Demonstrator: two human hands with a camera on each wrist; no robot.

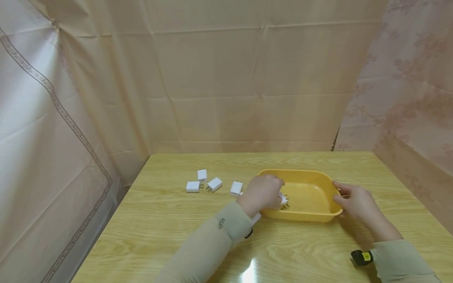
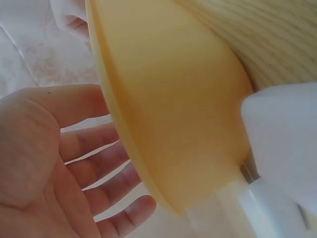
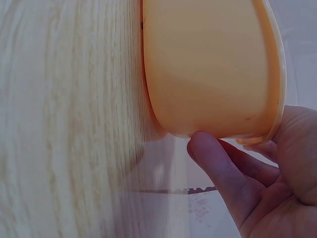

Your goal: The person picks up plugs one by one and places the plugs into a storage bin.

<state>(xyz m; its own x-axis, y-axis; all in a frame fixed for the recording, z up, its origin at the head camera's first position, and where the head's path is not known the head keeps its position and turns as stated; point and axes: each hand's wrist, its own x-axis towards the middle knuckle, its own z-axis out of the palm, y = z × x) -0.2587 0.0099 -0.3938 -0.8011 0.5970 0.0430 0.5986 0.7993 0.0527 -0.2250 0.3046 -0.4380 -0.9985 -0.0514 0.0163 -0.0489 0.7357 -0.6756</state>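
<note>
A yellow plastic tub (image 1: 301,216) stands on the table. My left hand (image 1: 262,192) reaches over its left end; in the left wrist view the fingers (image 2: 99,163) are spread and loosely bent by the rim, with nothing seen in them. Just past that hand, white USB charger plugs (image 1: 284,199) with metal prongs lie inside the tub. My right hand (image 1: 359,204) holds the tub's right end, its thumb (image 3: 213,153) against the outer wall. Left of the tub lie several more white charger plugs (image 1: 214,184). My left hand partly hides one.
The wood-grain table (image 1: 152,236) carries everything. Beige cloth (image 1: 247,78) hangs behind it, with pale curtains at both sides. A large white block (image 2: 287,134) fills the right of the left wrist view, close to the camera.
</note>
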